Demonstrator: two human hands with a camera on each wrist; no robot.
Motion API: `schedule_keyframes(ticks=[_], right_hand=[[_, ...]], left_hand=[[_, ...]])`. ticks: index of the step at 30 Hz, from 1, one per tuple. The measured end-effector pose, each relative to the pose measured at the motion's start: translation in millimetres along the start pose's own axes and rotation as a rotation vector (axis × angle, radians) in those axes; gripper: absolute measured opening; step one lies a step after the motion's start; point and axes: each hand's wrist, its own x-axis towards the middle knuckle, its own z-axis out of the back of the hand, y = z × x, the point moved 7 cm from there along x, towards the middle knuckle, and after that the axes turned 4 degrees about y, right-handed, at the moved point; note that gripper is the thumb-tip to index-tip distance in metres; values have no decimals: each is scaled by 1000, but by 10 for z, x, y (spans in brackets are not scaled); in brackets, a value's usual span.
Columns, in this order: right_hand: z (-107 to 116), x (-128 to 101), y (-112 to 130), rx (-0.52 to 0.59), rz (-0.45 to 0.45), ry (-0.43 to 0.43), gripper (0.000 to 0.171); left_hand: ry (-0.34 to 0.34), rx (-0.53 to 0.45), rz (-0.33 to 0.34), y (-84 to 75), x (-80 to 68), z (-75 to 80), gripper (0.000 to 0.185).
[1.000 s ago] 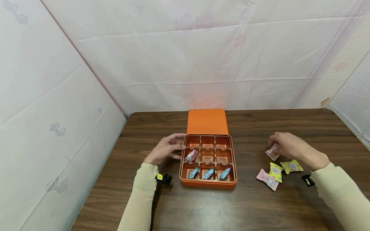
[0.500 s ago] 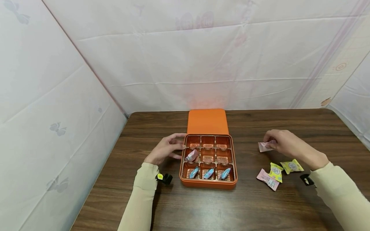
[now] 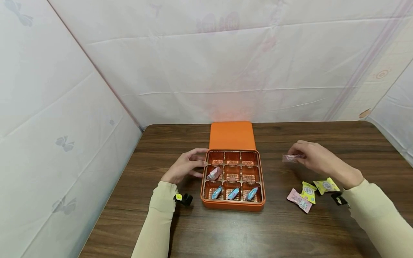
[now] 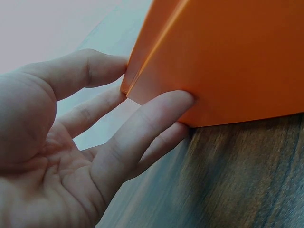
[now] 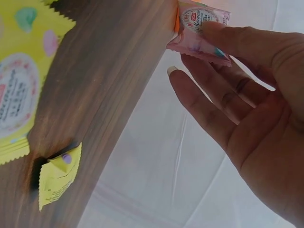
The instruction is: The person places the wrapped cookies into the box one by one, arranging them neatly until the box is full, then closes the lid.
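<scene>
Four sweets sit in the box (image 3: 232, 206); your right hand (image 3: 314, 157) pinches a pink sweet (image 3: 289, 158), your left hand's (image 3: 184, 167) straight fingers steady the box, three wait on the surface (image 3: 290, 233).

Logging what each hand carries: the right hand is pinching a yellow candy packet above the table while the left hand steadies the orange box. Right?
Not quite: the packet pinched by the right hand is pink, as the right wrist view shows. The left hand does steady the orange box.
</scene>
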Motion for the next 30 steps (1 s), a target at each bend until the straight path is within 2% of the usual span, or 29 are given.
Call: schedule_keyframes(ticks=[4,15,20,30], right_hand=[[33,12,35,16,21,-31,30],[105,145,216,38,168,-145,40],[106,231,314,80,205,-149,41],[107,371,456,115,215,-137,37]], left_hand=[[1,1,1,-5,-4,0,52],[-4,3,3,-4,-4,0,53],[-7,9,5,-1,-16,1,54],[-7,8,5,2,-18,6,53]])
